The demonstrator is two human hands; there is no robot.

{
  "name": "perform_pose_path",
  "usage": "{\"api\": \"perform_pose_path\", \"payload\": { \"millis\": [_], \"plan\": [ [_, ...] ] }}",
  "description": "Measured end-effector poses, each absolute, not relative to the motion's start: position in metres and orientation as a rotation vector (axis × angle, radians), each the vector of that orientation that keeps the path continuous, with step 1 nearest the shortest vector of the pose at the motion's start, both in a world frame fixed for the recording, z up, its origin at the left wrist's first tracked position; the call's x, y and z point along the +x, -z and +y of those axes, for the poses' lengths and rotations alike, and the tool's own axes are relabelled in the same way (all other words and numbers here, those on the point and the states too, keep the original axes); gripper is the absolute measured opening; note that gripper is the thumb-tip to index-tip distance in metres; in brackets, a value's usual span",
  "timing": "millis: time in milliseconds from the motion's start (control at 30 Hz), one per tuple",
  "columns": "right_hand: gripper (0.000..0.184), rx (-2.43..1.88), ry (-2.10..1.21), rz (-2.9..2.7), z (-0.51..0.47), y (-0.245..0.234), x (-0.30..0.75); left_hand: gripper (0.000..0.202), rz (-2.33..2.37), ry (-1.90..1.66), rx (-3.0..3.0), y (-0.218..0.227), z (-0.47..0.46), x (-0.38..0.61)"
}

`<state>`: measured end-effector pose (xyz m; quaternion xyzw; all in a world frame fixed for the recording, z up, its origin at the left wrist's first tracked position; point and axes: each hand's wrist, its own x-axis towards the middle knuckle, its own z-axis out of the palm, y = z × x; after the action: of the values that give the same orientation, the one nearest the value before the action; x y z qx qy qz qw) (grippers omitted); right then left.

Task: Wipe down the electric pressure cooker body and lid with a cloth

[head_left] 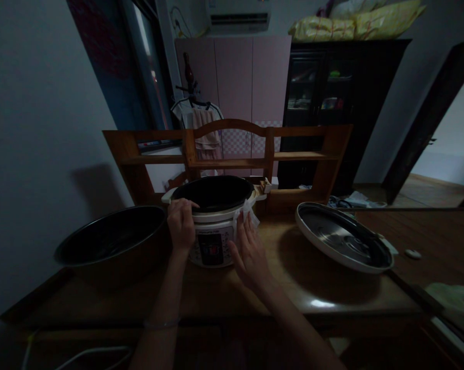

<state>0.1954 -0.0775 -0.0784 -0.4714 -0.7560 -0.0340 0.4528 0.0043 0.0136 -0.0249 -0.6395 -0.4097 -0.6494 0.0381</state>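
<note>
A white electric pressure cooker (212,217) stands lidless on the wooden desk, its dark control panel facing me. My left hand (181,224) grips the cooker's front left rim, fingers curled over the edge. Against the front right side of the cooker, my right hand (249,252) lies with fingers stretched out, pressing a white tissue (251,208) to the wall. Left of the cooker sits its dark inner pot (116,252). The round lid (345,239) rests at the right with its metal underside showing, tilted.
The wooden desk (285,295) carries an open wooden shelf (229,163) along its back. A white wall (35,154) borders the left side. A small white object (412,254) and pale cloth (455,303) lie at the right. A white cable (96,350) hangs below the front edge.
</note>
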Motion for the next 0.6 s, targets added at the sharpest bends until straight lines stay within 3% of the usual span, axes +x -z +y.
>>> {"api": "perform_pose_path", "payload": {
  "millis": [367, 600],
  "plan": [
    [0.066, -1.243, -0.404, -1.634, -0.085, 0.135, 0.204, 0.044, -1.244, 1.994, -1.950, 0.025, 0.014, 0.005],
    [0.070, -1.361, -0.455, -1.644, -0.092, 0.148, 0.206, 0.043, -1.245, 2.003, -1.939, 0.026, 0.015, 0.004]
  ]
}}
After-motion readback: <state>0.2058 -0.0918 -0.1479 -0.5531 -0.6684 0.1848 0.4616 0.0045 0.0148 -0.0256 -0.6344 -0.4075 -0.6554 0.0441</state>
